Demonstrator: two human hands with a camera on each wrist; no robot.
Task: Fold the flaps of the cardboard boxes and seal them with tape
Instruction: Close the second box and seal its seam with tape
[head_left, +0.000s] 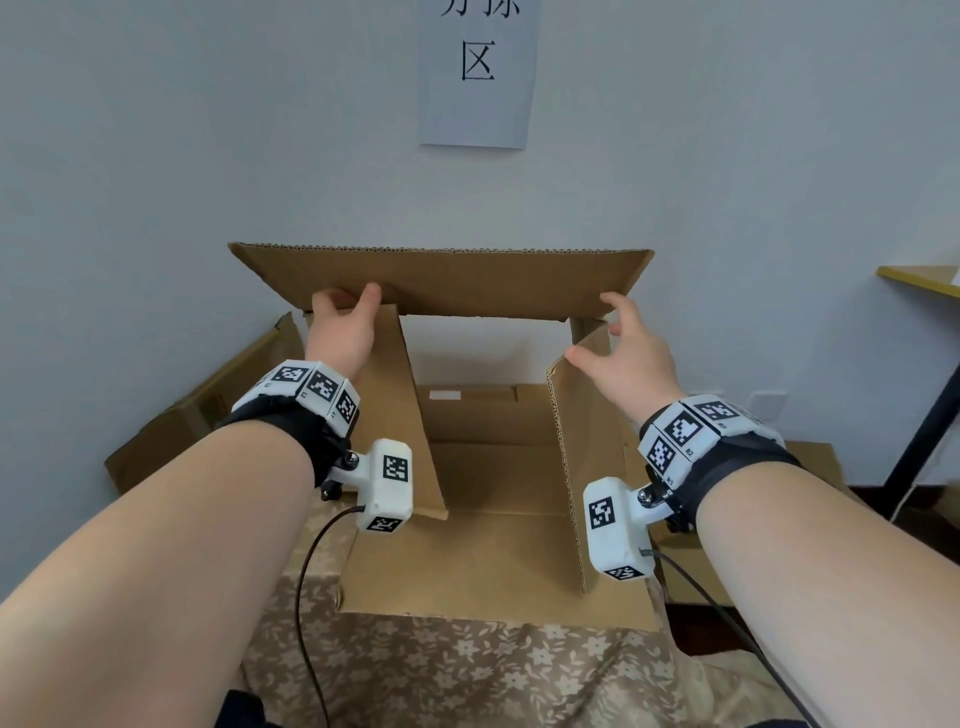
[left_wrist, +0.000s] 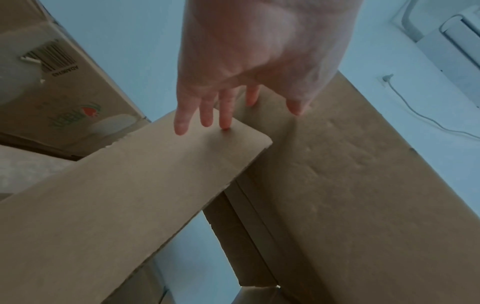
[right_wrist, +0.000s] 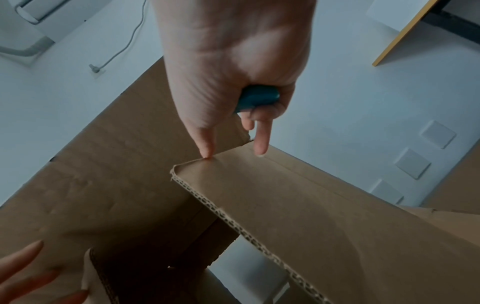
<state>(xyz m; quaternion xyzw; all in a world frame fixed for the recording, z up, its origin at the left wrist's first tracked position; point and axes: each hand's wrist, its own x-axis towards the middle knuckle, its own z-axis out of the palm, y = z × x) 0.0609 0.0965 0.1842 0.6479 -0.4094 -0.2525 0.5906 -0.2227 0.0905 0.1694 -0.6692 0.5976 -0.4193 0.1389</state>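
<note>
An open cardboard box (head_left: 488, 467) stands on the flower-patterned tablecloth (head_left: 467, 675). Its far flap (head_left: 441, 280) is raised and tips toward me. The left side flap (head_left: 400, 415) leans inward, the right side flap (head_left: 582, 441) stands upright, and the near flap (head_left: 493, 571) lies flat toward me. My left hand (head_left: 345, 306) lays straight fingers (left_wrist: 202, 115) on the left flap's top corner (left_wrist: 155, 174) and on the far flap (left_wrist: 337, 185). My right hand (head_left: 608, 327) touches the right flap's top corner (right_wrist: 311, 216) with its thumb (right_wrist: 206, 153), while curled fingers hold a small teal object (right_wrist: 257, 98).
Flattened cardboard lies left (head_left: 208, 405) and right (head_left: 810, 457) of the box, against the wall. A box with a barcode (left_wrist: 64, 82) is at the left. A paper sign (head_left: 478, 73) hangs on the wall. A yellow-edged desk (head_left: 919, 278) with a black leg (head_left: 924, 431) stands at the right.
</note>
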